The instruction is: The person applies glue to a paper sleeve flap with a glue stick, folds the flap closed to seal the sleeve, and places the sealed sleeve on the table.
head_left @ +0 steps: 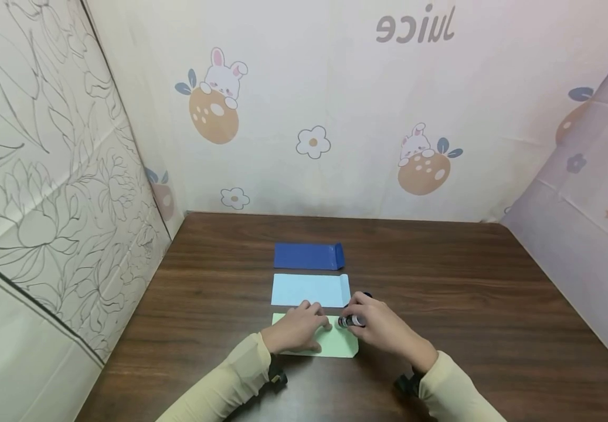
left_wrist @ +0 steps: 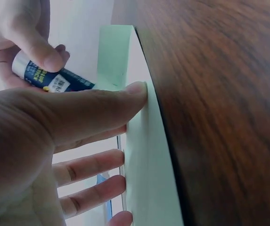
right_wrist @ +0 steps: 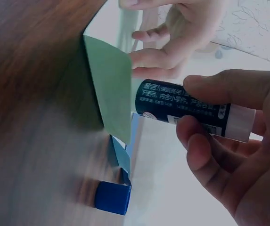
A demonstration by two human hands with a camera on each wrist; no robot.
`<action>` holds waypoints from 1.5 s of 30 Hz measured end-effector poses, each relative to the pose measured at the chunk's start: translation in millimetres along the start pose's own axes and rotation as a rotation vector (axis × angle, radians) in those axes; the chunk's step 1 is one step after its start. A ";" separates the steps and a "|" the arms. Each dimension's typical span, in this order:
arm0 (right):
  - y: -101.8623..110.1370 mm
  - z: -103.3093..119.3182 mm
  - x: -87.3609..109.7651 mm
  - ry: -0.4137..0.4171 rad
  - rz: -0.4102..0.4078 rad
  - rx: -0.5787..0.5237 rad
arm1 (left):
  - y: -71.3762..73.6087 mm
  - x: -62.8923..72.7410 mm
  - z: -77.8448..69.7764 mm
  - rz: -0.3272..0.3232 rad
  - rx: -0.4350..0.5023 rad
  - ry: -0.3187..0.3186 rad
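A pale green paper envelope lies nearest me on the table, its flap at the right end. My left hand rests on it, thumb along the near edge and spread fingertips pressing the paper. In my right hand is a glue stick with a dark label and a white base, held between thumb and fingers. Its uncapped end points down at the flap end of the envelope, right at the paper in the right wrist view. A blue cap stands on the table beyond the envelopes' right ends.
Behind the green envelope lie a light blue envelope and a dark blue envelope, in a column with flaps to the right. The brown wooden table meets a patterned curtain at the back and a flowered sheet at the left.
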State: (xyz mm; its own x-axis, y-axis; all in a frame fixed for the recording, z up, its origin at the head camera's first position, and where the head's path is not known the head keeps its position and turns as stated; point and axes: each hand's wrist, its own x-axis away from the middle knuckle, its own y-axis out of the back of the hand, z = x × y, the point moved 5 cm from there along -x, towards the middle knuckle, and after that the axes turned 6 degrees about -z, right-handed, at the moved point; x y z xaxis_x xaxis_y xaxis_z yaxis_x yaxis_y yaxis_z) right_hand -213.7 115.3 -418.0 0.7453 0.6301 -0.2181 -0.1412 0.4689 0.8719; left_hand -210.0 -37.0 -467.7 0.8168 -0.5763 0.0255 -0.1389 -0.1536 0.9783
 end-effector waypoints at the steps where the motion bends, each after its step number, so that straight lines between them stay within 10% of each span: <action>1: -1.3 -0.3 0.5 0.001 0.010 0.003 | -0.6 0.0 -0.2 0.000 -0.002 -0.003; 16: 7.6 11.0 12.1 0.067 0.148 -0.098 | -0.4 -2.9 2.7 -0.003 -0.004 0.011; 45: 33.5 -5.7 11.6 -0.007 -0.117 -0.193 | 4.9 -6.4 -3.3 -0.002 -0.004 -0.007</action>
State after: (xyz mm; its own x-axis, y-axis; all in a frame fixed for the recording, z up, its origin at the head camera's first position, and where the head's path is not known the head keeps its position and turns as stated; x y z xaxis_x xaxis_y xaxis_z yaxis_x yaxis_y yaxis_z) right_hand -213.5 141.8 -393.8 0.7685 0.5602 -0.3091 -0.1753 0.6490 0.7403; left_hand -214.0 -31.5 -462.4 0.8129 -0.5820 0.0223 -0.1352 -0.1513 0.9792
